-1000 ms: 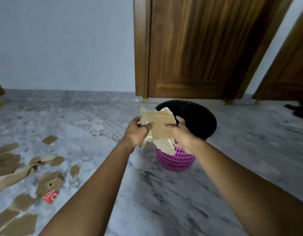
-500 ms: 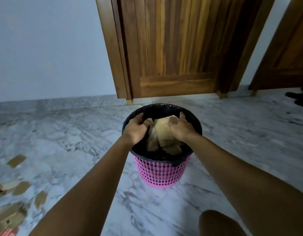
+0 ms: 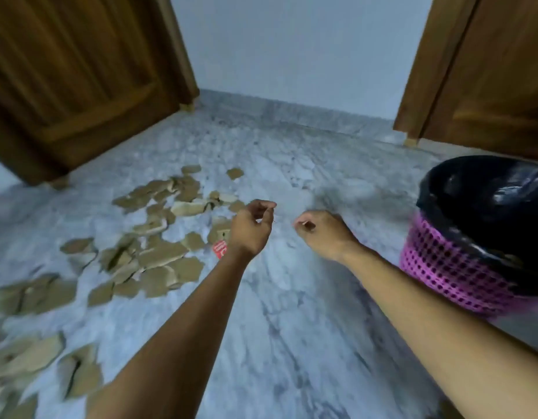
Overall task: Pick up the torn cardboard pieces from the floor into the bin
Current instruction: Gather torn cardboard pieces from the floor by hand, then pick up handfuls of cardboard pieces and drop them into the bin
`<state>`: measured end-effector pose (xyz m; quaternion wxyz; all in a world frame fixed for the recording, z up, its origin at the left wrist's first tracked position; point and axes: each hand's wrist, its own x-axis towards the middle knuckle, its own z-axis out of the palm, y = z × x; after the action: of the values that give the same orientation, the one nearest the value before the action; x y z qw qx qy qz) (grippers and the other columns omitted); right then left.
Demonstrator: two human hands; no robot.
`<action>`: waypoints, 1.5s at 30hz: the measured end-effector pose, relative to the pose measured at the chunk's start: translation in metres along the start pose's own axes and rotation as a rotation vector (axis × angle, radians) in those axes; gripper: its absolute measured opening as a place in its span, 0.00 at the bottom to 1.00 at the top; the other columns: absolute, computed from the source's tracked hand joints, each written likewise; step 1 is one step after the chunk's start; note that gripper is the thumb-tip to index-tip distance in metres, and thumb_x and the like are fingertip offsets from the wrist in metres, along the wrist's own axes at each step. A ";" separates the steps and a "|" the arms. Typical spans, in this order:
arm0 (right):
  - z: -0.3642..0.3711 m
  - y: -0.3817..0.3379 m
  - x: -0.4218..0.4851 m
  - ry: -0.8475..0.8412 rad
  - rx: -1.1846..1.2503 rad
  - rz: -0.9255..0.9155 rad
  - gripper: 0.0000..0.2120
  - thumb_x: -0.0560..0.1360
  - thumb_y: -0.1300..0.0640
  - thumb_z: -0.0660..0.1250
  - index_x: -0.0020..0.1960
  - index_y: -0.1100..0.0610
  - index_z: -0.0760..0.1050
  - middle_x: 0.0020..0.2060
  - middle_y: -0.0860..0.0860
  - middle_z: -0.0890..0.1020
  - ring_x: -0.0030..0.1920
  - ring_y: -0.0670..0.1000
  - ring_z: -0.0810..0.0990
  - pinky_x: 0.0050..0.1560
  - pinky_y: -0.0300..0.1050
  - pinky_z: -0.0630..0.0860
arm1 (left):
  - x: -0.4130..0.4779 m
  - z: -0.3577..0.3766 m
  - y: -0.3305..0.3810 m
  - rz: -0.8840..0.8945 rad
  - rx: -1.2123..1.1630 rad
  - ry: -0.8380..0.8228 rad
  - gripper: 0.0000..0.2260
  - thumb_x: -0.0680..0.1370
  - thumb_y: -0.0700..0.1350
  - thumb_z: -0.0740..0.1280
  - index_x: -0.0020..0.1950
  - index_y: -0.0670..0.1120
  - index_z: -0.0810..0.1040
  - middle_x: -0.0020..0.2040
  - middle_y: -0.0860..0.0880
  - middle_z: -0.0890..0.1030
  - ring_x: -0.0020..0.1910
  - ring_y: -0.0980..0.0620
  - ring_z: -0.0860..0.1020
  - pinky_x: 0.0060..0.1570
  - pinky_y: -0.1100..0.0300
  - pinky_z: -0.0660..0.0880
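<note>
Scraps of torn brown cardboard (image 3: 162,256) hug grey marble floor (image 3: 292,303); fingers may skid. Left hand (image 3: 250,231), right hand (image 3: 323,234): loose, empty.

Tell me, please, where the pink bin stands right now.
In the head view the pink bin stands on the marble floor at the right edge, just right of the right hand.
</note>
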<state>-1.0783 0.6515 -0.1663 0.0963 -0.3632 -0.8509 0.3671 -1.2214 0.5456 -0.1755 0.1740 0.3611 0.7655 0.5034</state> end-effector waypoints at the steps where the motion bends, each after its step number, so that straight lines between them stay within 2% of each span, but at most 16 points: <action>1: 0.031 -0.020 -0.002 -0.069 -0.017 -0.042 0.07 0.77 0.51 0.66 0.48 0.49 0.83 0.48 0.45 0.86 0.51 0.48 0.83 0.54 0.44 0.79 | -0.013 -0.030 -0.030 -0.040 0.022 0.033 0.06 0.79 0.43 0.65 0.52 0.46 0.82 0.47 0.52 0.84 0.43 0.54 0.81 0.47 0.59 0.78; 4: 0.123 -0.073 -0.019 -0.253 -0.064 -0.152 0.07 0.77 0.53 0.66 0.48 0.50 0.83 0.51 0.46 0.85 0.52 0.49 0.83 0.55 0.46 0.80 | -0.073 -0.122 -0.101 -0.199 0.107 0.110 0.05 0.79 0.41 0.66 0.51 0.44 0.81 0.45 0.50 0.83 0.41 0.57 0.80 0.48 0.59 0.79; 8: 0.226 -0.121 -0.058 -0.516 -0.155 -0.242 0.06 0.76 0.51 0.68 0.51 0.47 0.82 0.43 0.43 0.82 0.46 0.47 0.82 0.53 0.45 0.81 | -0.159 -0.219 -0.183 -0.400 0.211 0.153 0.07 0.76 0.44 0.66 0.49 0.50 0.83 0.45 0.55 0.84 0.45 0.58 0.81 0.50 0.63 0.76; 10: 0.273 -0.135 -0.074 -0.642 -0.224 -0.282 0.06 0.74 0.50 0.69 0.50 0.44 0.81 0.44 0.43 0.83 0.47 0.46 0.81 0.53 0.47 0.81 | -0.198 -0.253 -0.209 -0.457 0.208 0.165 0.06 0.75 0.45 0.66 0.48 0.51 0.82 0.44 0.53 0.83 0.43 0.56 0.82 0.47 0.63 0.77; 12: 0.312 -0.146 -0.089 -0.727 -0.301 -0.299 0.06 0.73 0.49 0.70 0.50 0.42 0.79 0.45 0.42 0.83 0.50 0.46 0.79 0.54 0.48 0.79 | -0.231 -0.279 -0.228 -0.536 0.182 0.163 0.04 0.76 0.41 0.67 0.47 0.49 0.81 0.43 0.51 0.83 0.40 0.56 0.81 0.42 0.66 0.76; 15: 0.356 -0.156 -0.108 -0.823 -0.428 -0.323 0.08 0.74 0.49 0.70 0.53 0.42 0.77 0.48 0.43 0.80 0.54 0.47 0.76 0.55 0.47 0.76 | -0.270 -0.302 -0.260 -0.635 0.227 0.097 0.05 0.70 0.46 0.72 0.45 0.52 0.82 0.45 0.52 0.84 0.46 0.52 0.83 0.48 0.63 0.78; 19: 0.404 -0.164 -0.103 -0.849 -0.544 -0.328 0.13 0.75 0.54 0.67 0.57 0.41 0.76 0.52 0.46 0.79 0.56 0.51 0.77 0.55 0.47 0.77 | -0.297 -0.296 -0.300 -0.655 0.331 -0.128 0.10 0.72 0.45 0.73 0.53 0.52 0.83 0.47 0.55 0.82 0.48 0.54 0.81 0.51 0.65 0.75; 22: 0.432 -0.169 -0.093 -0.845 -0.617 -0.397 0.19 0.75 0.57 0.65 0.62 0.41 0.73 0.56 0.48 0.78 0.58 0.54 0.79 0.57 0.49 0.77 | -0.311 -0.268 -0.322 -0.675 0.372 -0.238 0.11 0.69 0.54 0.75 0.48 0.52 0.83 0.49 0.53 0.83 0.51 0.53 0.81 0.50 0.63 0.75; 24: 0.453 -0.172 -0.084 -0.858 -0.670 -0.491 0.22 0.77 0.58 0.65 0.68 0.42 0.71 0.61 0.50 0.77 0.62 0.55 0.77 0.58 0.48 0.76 | -0.318 -0.245 -0.336 -0.674 0.342 -0.212 0.14 0.68 0.55 0.76 0.51 0.53 0.83 0.51 0.59 0.82 0.50 0.58 0.80 0.51 0.65 0.75; 27: 0.486 -0.172 -0.077 -0.878 -0.705 -0.638 0.26 0.78 0.58 0.64 0.74 0.43 0.66 0.65 0.52 0.73 0.65 0.57 0.73 0.61 0.52 0.74 | -0.324 -0.216 -0.350 -0.636 0.257 -0.090 0.15 0.70 0.48 0.75 0.56 0.52 0.83 0.53 0.63 0.79 0.46 0.66 0.77 0.46 0.77 0.70; 31: 0.518 -0.164 -0.071 -0.866 -0.723 -0.738 0.27 0.79 0.48 0.66 0.76 0.44 0.63 0.66 0.52 0.70 0.67 0.58 0.69 0.62 0.53 0.70 | -0.329 -0.205 -0.364 -0.507 0.322 0.015 0.09 0.73 0.47 0.74 0.52 0.49 0.86 0.53 0.57 0.82 0.55 0.63 0.77 0.57 0.69 0.74; 34: 0.532 -0.156 -0.069 -0.776 -0.630 -0.740 0.27 0.77 0.45 0.69 0.73 0.45 0.68 0.63 0.53 0.71 0.66 0.58 0.68 0.59 0.54 0.74 | -0.331 -0.205 -0.366 -0.473 0.363 0.043 0.05 0.72 0.48 0.74 0.46 0.49 0.87 0.50 0.56 0.84 0.54 0.61 0.79 0.57 0.70 0.73; 37: 0.539 -0.150 -0.066 -0.746 -0.590 -0.762 0.22 0.75 0.47 0.72 0.67 0.50 0.73 0.61 0.54 0.72 0.65 0.59 0.69 0.57 0.55 0.75 | -0.329 -0.204 -0.365 -0.440 0.395 0.038 0.04 0.74 0.46 0.71 0.45 0.48 0.85 0.49 0.52 0.84 0.51 0.56 0.80 0.55 0.62 0.76; 39: 0.536 -0.144 -0.067 -0.693 -0.582 -0.855 0.16 0.76 0.51 0.70 0.62 0.54 0.76 0.59 0.54 0.75 0.62 0.59 0.72 0.53 0.56 0.76 | -0.329 -0.200 -0.359 -0.427 0.419 0.035 0.05 0.77 0.44 0.66 0.46 0.45 0.80 0.49 0.48 0.81 0.49 0.51 0.78 0.52 0.58 0.76; 42: 0.526 -0.136 -0.062 -0.654 -0.572 -0.950 0.05 0.76 0.58 0.67 0.51 0.56 0.77 0.48 0.53 0.81 0.51 0.59 0.79 0.45 0.54 0.78 | -0.331 -0.198 -0.351 -0.428 0.493 0.085 0.07 0.79 0.44 0.61 0.50 0.42 0.76 0.46 0.46 0.78 0.42 0.49 0.76 0.43 0.60 0.70; 45: 0.509 -0.135 -0.042 -0.822 -0.439 -0.721 0.04 0.78 0.57 0.66 0.50 0.57 0.75 0.44 0.54 0.81 0.47 0.58 0.80 0.45 0.54 0.78 | -0.324 -0.221 -0.344 -0.660 0.432 0.164 0.01 0.76 0.43 0.63 0.45 0.48 0.74 0.42 0.50 0.78 0.40 0.50 0.75 0.40 0.57 0.71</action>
<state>-1.3413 0.2768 -0.4304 -0.1999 0.1094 -0.9443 0.2372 -1.2708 0.0867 -0.4198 0.1846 0.0828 0.9399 0.2750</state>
